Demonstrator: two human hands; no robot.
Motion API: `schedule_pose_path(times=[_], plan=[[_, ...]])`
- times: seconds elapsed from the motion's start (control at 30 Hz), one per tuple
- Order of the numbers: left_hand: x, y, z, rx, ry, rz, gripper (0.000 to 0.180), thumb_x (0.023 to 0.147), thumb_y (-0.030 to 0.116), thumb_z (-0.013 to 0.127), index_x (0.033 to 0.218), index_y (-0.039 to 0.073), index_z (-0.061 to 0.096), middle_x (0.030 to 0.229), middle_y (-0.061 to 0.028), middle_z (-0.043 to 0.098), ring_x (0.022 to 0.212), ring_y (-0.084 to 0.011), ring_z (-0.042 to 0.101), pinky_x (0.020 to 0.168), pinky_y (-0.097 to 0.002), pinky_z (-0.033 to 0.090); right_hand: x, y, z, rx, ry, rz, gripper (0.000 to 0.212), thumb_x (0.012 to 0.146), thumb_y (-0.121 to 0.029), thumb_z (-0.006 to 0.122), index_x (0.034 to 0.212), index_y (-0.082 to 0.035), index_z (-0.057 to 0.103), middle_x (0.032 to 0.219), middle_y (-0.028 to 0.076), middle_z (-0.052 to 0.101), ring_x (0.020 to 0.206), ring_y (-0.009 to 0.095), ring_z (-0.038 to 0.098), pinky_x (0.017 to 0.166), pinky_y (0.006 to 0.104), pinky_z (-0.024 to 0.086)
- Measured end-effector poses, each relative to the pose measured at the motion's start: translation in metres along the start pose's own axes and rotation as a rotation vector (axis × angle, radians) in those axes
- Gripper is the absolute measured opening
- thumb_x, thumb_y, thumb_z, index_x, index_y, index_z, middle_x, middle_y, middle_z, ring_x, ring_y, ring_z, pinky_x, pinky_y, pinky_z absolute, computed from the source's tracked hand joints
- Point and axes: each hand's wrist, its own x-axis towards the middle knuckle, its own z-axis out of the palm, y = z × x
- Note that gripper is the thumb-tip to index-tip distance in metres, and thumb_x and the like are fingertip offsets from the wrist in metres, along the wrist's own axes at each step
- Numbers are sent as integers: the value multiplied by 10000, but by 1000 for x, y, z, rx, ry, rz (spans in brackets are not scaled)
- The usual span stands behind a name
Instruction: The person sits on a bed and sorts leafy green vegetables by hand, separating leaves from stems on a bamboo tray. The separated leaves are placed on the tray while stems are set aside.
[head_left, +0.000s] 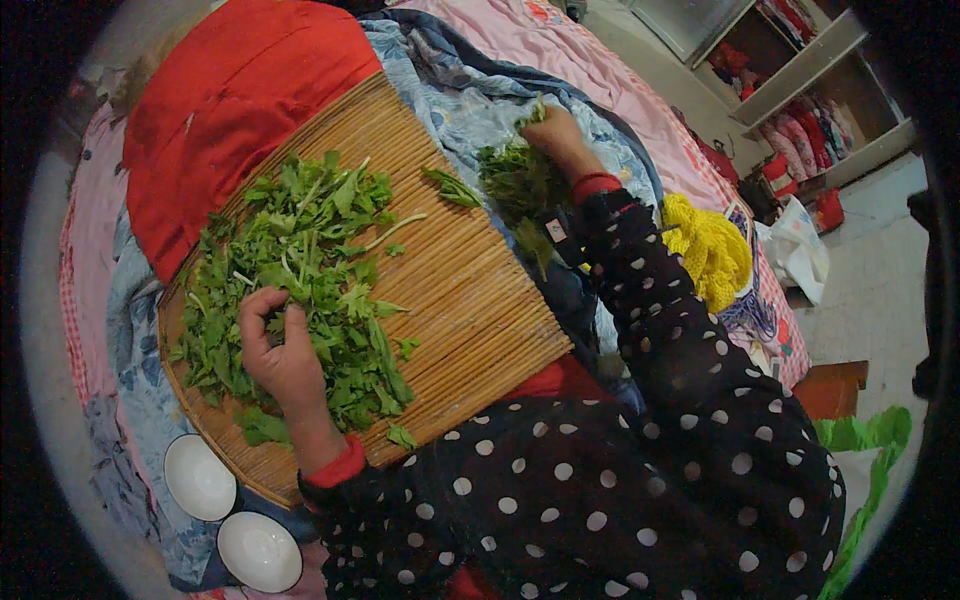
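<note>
A big pile of leafy green stalks (300, 240) lies on a slatted bamboo tray (480, 310). Over its near part is my left hand (283, 345), with finger and thumb curled close together; what they pinch, if anything, cannot be made out against the leaves. Beyond the tray's right edge, my right hand (556, 138) is closed round a few leafy greens, whose tips stick out past the fingers. Below that hand sits a darker bunch of greens (515, 185), partly on clear plastic. A small separate sprig (452, 188) rests at the tray's right edge.
Two white bowls (258, 552) stand by the tray's near left corner. Red cloth (230, 110) borders the tray's far left side. Blue patterned bedding (410, 65) lies underneath. To the right are yellow knitted material (707, 250) and a white plastic bag (797, 250).
</note>
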Motion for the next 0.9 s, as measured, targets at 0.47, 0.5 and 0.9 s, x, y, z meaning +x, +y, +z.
schedule_pose_path(times=[0.47,0.5,0.9], plan=[[2,6,0,-49,31,31,173,717,-93,538,861,3,527,909,-54,539,858,-149,507,790,-256,401,-10,-25,-23,-222,-252,-32,542,630,-374,684,965,45,604,826,156,640,754,252,619,686,338,474],[1,6,-3,-8,18,42,185,707,-96,549,862,4,531,905,-61,540,858,-157,512,787,-262,408,-20,-41,-36,-204,-216,-83,541,627,-363,681,974,45,603,847,178,637,767,273,623,695,348,478],[2,7,-9,-157,80,12,168,726,-65,569,871,15,545,874,-29,557,828,-127,523,756,-241,411,-166,-249,-27,853,-599,-475,227,796,-162,619,967,-14,601,767,4,584,651,67,542,573,205,448]])
